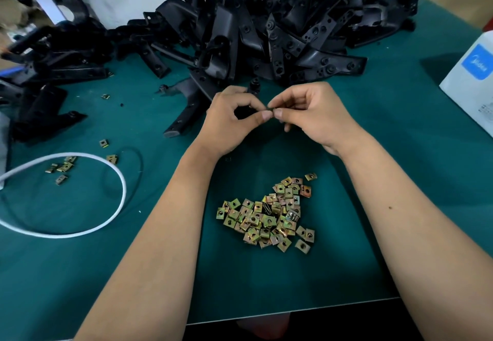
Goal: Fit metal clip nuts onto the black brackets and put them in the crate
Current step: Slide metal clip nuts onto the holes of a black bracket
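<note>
both hands meet above the middle of the green-topped bench [80,274]. the left hand [232,119] has its fingers curled round a black plastic bracket [186,112], whose long leg lies out to the left on the bench. the right hand [306,116] pinches something tiny at its thumb tip, touching the left thumb; what it is cannot be made out. toward the near edge, between the forearms, lies a heap of brass-coloured square metal clip nuts [269,215]. along the far edge sprawls a big pile of black brackets [280,28]. near the left edge a white cable loop [117,180] rings a few stray clip nuts [62,167]. a white cardboard box [474,79] sits at the right edge.
</note>
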`<state>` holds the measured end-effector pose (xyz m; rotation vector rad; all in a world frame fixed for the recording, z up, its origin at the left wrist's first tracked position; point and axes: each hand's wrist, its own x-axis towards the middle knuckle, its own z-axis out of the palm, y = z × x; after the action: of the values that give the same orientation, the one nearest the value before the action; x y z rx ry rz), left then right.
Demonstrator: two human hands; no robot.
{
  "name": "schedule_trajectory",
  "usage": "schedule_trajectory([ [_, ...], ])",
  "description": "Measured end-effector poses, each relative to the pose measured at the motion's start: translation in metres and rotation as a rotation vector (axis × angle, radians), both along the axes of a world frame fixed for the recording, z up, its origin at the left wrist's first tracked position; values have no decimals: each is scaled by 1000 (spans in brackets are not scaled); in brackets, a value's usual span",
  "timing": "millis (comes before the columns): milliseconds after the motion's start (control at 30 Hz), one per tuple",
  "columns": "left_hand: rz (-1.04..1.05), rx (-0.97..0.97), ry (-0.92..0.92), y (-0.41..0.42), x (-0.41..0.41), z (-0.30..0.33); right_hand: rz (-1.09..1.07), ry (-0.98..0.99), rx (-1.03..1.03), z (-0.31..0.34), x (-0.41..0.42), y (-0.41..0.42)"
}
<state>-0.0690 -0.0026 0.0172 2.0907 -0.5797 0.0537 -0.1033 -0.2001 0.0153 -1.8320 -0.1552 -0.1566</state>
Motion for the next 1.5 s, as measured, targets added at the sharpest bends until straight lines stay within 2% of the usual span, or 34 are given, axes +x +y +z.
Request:
schedule_trajectory([
  [267, -1, 95, 20, -4, 4, -3, -39, 104, 100, 0, -1, 6],
  [367, -14, 89, 42, -5, 5, -3, -89, 91, 142, -3, 0, 8],
  [600, -58, 151, 27, -4, 7, -1, -149, 11, 41, -10, 2, 17],
  [700, -105, 233, 35, 1, 6, -4, -293, 8, 132, -8, 6, 5],
  [767, -100, 139, -11, 1, 2, -4, -346, 24, 229, -8, 8, -1],
  [833, -81, 9, -34, -2, -1, -3, -348, 26, 229, -9, 7, 2],
  [1000, 25, -207, 100, 0, -1, -3, -323, 54, 262, -8, 6, 13],
  [1233, 105, -288, 97, -5, -1, -3, -310, 107, 461, -6, 3, 25],
  [1500, 78, -277, 14, -15, -5, -3, -387, 94, 538, -4, 1, 31],
])
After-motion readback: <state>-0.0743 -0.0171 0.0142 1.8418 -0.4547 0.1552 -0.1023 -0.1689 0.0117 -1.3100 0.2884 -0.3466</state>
